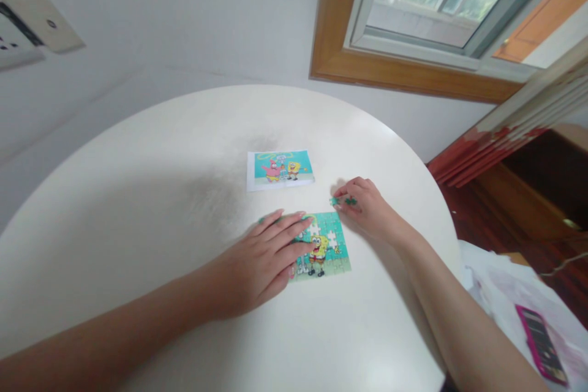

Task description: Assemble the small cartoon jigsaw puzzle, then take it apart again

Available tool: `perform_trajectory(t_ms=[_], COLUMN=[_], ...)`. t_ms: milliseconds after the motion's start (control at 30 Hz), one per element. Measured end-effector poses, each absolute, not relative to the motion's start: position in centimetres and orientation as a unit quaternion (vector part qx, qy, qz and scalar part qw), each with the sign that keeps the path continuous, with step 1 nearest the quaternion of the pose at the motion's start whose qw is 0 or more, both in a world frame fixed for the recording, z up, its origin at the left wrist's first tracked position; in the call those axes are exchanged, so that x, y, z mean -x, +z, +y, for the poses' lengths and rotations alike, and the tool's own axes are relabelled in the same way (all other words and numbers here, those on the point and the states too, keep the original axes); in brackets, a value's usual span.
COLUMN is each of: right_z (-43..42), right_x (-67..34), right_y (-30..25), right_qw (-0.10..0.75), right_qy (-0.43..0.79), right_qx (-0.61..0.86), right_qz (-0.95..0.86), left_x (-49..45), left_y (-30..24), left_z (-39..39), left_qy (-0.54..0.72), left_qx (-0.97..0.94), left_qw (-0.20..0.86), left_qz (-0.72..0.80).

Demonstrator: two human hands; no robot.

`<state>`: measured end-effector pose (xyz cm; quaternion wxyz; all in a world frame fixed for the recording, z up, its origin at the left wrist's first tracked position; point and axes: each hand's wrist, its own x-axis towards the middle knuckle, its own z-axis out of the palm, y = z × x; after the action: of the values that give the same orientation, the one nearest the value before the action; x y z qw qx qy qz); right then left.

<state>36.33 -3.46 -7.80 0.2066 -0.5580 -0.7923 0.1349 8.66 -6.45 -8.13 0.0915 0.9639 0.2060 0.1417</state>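
Note:
A cartoon jigsaw puzzle lies on the white table, mostly joined, with white gaps in its upper right part. My left hand rests flat over its left side, fingers spread, hiding that portion. Just off the puzzle's upper right corner, my right hand pinches a small teal puzzle piece between thumb and fingers. Another green piece shows beneath that hand's fingers; whether it is held or lies on the table I cannot tell. Above the puzzle sits a printed reference picture with the same cartoon figures.
The round white table reaches to the wall, its surface smudged grey at left. A wood-framed window is behind it. At lower right, a pink-edged phone rests on white material beside the table; a red curtain hangs above.

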Motion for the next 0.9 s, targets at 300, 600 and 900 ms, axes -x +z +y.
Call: perform_trajectory(t_ms=[300,600,900], right_z=[-3.5,-4.1,-5.1], right_x=[-36.2,-35.4,-34.2], right_y=[-7.5,-6.0,-5.6], right_qw=[0.223,0.272,0.251], right_qy=[0.134,0.231,0.322], right_qx=[0.551,0.521,0.419], right_qz=[-0.793,-0.775,-0.811], left_x=[-8.6,-8.6,-8.7], left_y=[-8.0,-8.0,-8.1], left_z=[-6.5,-6.5,-6.6], left_qy=[0.128,0.133,0.123], left_qx=[-0.968,-0.967,-0.966], left_qw=[0.076,0.074,0.085], left_qz=[0.203,0.204,0.21])
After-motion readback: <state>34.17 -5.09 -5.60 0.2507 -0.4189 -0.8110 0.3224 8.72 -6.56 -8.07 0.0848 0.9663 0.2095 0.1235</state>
